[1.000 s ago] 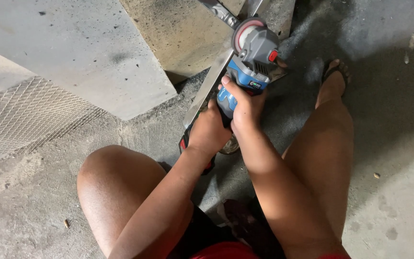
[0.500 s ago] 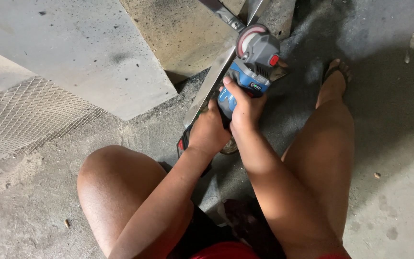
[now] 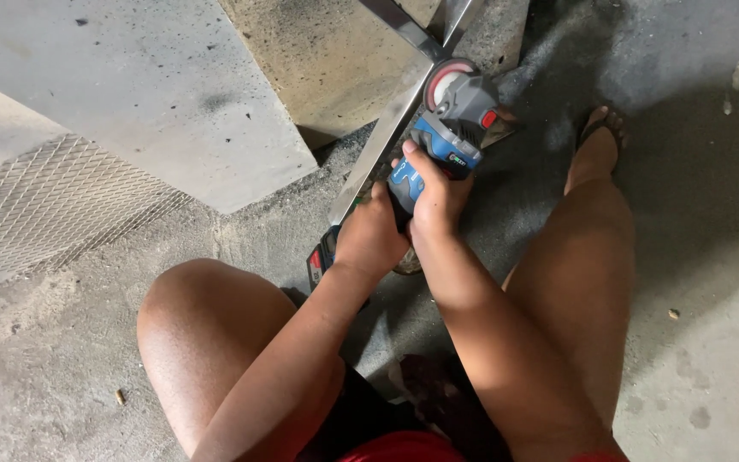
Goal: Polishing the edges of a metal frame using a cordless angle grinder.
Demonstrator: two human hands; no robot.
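In the upper middle of the head view, a blue and grey angle grinder (image 3: 446, 128) sits with its disc against a long steel bar (image 3: 382, 141) that runs diagonally from the top edge down toward the centre. The right hand (image 3: 434, 192) is wrapped firmly around the grinder's body just behind the head, fingers closed right round it; the left hand (image 3: 369, 235) is curled tight around the rear of the tool, where a battery pack (image 3: 320, 257) pokes out below the wrist. It looks a dense, rigid machine, heavy at the back, best gripped exactly so: one hand near the head, one at the tail. The bar looks stiff, smooth and likely sharp-edged. To the left lies a grey slab (image 3: 147, 94), and a sheet of metal mesh (image 3: 44, 205) at the left edge; a tan block (image 3: 327, 60) crowds the bar from above. The person's sandalled foot (image 3: 596, 141) rests close on the right, both bare knees flanking the tool on the dusty concrete floor (image 3: 712, 325).
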